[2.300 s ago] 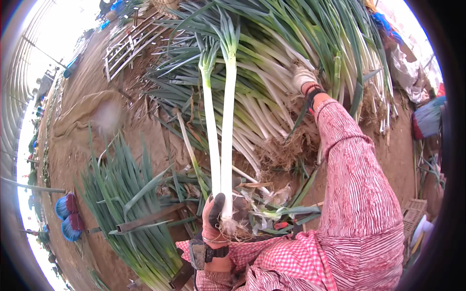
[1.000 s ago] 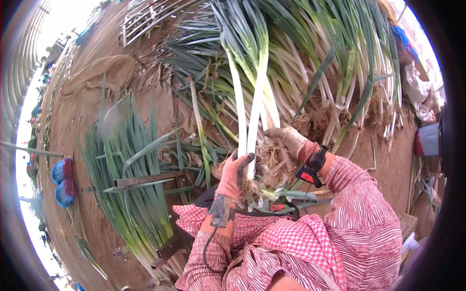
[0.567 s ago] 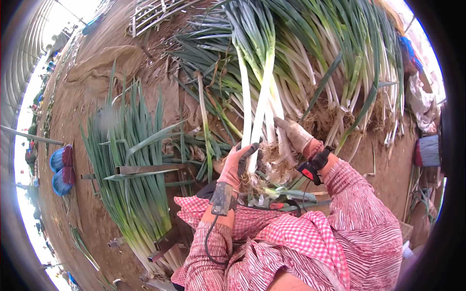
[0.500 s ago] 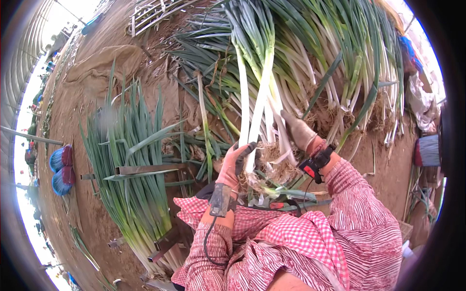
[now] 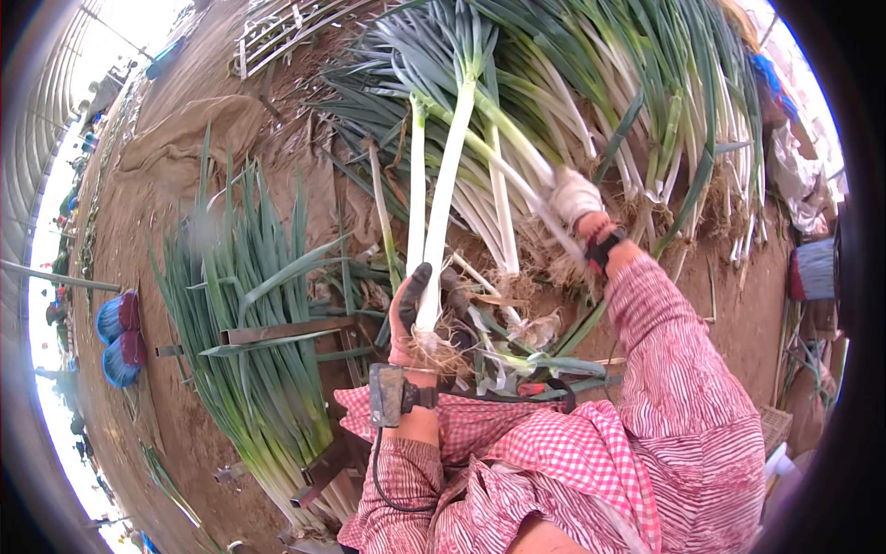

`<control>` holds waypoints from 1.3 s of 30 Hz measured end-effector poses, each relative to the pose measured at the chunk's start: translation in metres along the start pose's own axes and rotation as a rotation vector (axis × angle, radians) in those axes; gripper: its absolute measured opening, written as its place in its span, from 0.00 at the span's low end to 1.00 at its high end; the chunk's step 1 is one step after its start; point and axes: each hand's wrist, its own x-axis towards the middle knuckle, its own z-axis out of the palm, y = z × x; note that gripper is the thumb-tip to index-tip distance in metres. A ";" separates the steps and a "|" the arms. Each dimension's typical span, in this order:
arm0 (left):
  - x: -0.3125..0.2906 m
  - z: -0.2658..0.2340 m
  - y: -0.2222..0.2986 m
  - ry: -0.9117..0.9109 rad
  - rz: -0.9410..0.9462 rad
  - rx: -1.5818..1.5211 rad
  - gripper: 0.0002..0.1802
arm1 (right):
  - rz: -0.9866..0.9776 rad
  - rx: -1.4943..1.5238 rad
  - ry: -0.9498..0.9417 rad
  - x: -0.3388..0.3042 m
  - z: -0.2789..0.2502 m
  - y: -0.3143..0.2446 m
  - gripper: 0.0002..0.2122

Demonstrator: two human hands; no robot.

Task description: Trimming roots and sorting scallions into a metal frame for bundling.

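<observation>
My left hand (image 5: 406,309), in a dark-tipped glove, is closed round the white stems of long green onions (image 5: 448,208) just above their roots; their leafy tops point away from me. My right hand (image 5: 574,197), in a pale, soiled glove, is closed on another green onion stalk (image 5: 519,138) to the right; motion blurs its fingers. Loose roots and peeled skins (image 5: 540,330) lie between and below my hands. Beyond them spreads a large heap of green onions (image 5: 637,120), roots toward me.
At my left, a bundle of green onions (image 5: 249,305) rests in a metal-armed stand (image 5: 286,332). Farther left are blue-and-maroon bundles (image 5: 118,337) on the dirt floor (image 5: 175,231). A brown cloth (image 5: 194,134) and a slatted metal frame (image 5: 295,32) lie at the back.
My right hand has moved up and slightly right, drawing a stalk away from the others. My left hand has moved left and a little nearer with its green onions, which now stand apart.
</observation>
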 end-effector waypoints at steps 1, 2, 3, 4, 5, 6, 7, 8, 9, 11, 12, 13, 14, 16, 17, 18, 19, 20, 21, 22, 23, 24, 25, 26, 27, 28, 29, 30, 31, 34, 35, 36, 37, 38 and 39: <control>-0.004 0.004 0.005 0.001 -0.001 0.016 0.15 | 0.024 -0.003 -0.020 0.016 -0.002 0.008 0.15; -0.005 0.005 0.009 -0.004 -0.008 0.029 0.16 | 0.004 0.041 -0.050 0.030 0.001 0.028 0.16; -0.002 0.004 0.011 -0.108 0.035 0.107 0.16 | -0.009 0.087 -0.077 0.043 0.001 0.052 0.18; -0.001 0.000 0.011 -0.060 0.042 0.122 0.16 | -0.056 0.218 -0.201 0.039 -0.002 0.053 0.20; 0.001 -0.003 0.011 -0.013 0.047 0.137 0.17 | -0.085 0.365 -0.293 0.032 -0.001 0.051 0.21; 0.004 -0.004 0.010 0.033 0.049 0.151 0.17 | -0.105 0.510 -0.386 0.030 -0.002 0.049 0.23; 0.007 -0.004 0.010 -0.060 -0.046 0.013 0.18 | -0.116 0.675 -0.460 -0.003 -0.019 0.014 0.25; 0.007 -0.001 0.006 -0.056 -0.034 0.028 0.19 | -0.115 0.766 -0.508 -0.020 -0.023 -0.002 0.26; 0.012 -0.009 0.003 -0.082 -0.062 0.027 0.19 | -0.115 0.857 -0.564 -0.037 -0.025 -0.022 0.28; 0.013 -0.003 -0.007 -0.097 -0.144 0.046 0.21 | -0.191 0.893 -0.638 -0.042 -0.014 -0.029 0.24; 0.017 0.003 -0.013 -0.012 -0.139 0.097 0.17 | -0.217 0.926 -0.681 -0.043 -0.006 -0.032 0.23; 0.022 -0.007 -0.017 0.011 -0.138 0.140 0.15 | -0.255 0.965 -0.740 -0.050 0.002 -0.039 0.21; 0.025 -0.010 -0.019 0.037 -0.146 0.180 0.14 | -0.140 1.124 -0.834 -0.066 0.000 -0.048 0.18; 0.024 -0.007 -0.021 -0.020 -0.146 0.143 0.13 | -0.068 1.384 -1.041 -0.072 0.013 -0.047 0.15; 0.027 -0.014 -0.022 -0.002 -0.088 0.165 0.13 | 0.017 1.490 -1.104 -0.077 0.018 -0.052 0.15; 0.030 -0.020 -0.025 0.016 -0.031 0.187 0.13 | 0.106 1.594 -1.166 -0.083 0.022 -0.056 0.16; 0.035 -0.012 -0.030 -0.062 -0.085 0.203 0.15 | 0.090 1.623 -1.161 -0.079 0.040 -0.044 0.18; 0.045 -0.028 -0.037 -0.037 -0.103 0.276 0.18 | 0.113 1.613 -1.035 -0.089 0.055 -0.048 0.18; 0.050 -0.044 -0.046 -0.038 -0.097 0.318 0.19 | 0.099 1.654 -1.091 -0.094 0.066 -0.053 0.17; 0.052 -0.055 -0.050 -0.042 -0.092 0.363 0.21 | 0.084 1.699 -1.142 -0.100 0.073 -0.062 0.16; 0.050 -0.048 -0.054 -0.031 -0.137 0.289 0.20 | 0.013 1.554 -0.970 -0.102 0.087 -0.057 0.21; 0.054 -0.047 -0.056 -0.051 -0.162 0.290 0.20 | -0.034 1.390 -0.800 -0.104 0.100 -0.054 0.26; 0.056 -0.049 -0.052 -0.068 -0.174 0.293 0.20 | -0.053 1.323 -0.776 -0.108 0.103 -0.057 0.29; 0.055 -0.050 -0.049 -0.084 -0.185 0.297 0.20 | -0.092 1.254 -0.754 -0.110 0.104 -0.060 0.31; 0.050 -0.053 -0.048 -0.051 -0.227 0.211 0.19 | -0.125 1.184 -0.733 -0.113 0.105 -0.061 0.33; 0.047 -0.049 -0.047 -0.043 -0.212 0.201 0.18 | -0.178 1.111 -0.708 -0.113 0.098 -0.064 0.33; 0.044 -0.044 -0.047 -0.035 -0.197 0.190 0.18 | -0.230 1.038 -0.682 -0.112 0.093 -0.067 0.34; 0.043 -0.042 -0.047 -0.027 -0.182 0.179 0.18 | -0.280 1.093 -0.722 -0.104 0.091 -0.068 0.36; 0.045 -0.041 -0.045 -0.024 -0.187 0.195 0.17 | -0.277 0.934 -0.704 -0.100 0.083 -0.074 0.31; 0.039 -0.038 -0.039 -0.043 -0.168 0.089 0.18 | -0.396 0.695 -0.583 -0.099 0.086 -0.083 0.27; 0.035 -0.034 -0.037 0.010 -0.089 0.166 0.16 | -0.454 0.656 -0.533 -0.100 0.090 -0.085 0.28; 0.033 -0.038 -0.034 -0.017 -0.115 0.145 0.16 | -0.321 0.850 -0.699 -0.099 0.092 -0.087 0.28; 0.029 -0.045 -0.029 -0.041 -0.137 0.127 0.15 | -0.180 1.040 -0.867 -0.099 0.089 -0.096 0.28; 0.027 -0.044 -0.025 -0.084 -0.161 0.113 0.15 | -0.152 1.153 -0.888 -0.084 0.098 -0.100 0.28; 0.021 -0.040 -0.028 0.085 -0.076 0.138 0.14 | -0.117 1.267 -0.915 -0.072 0.108 -0.105 0.29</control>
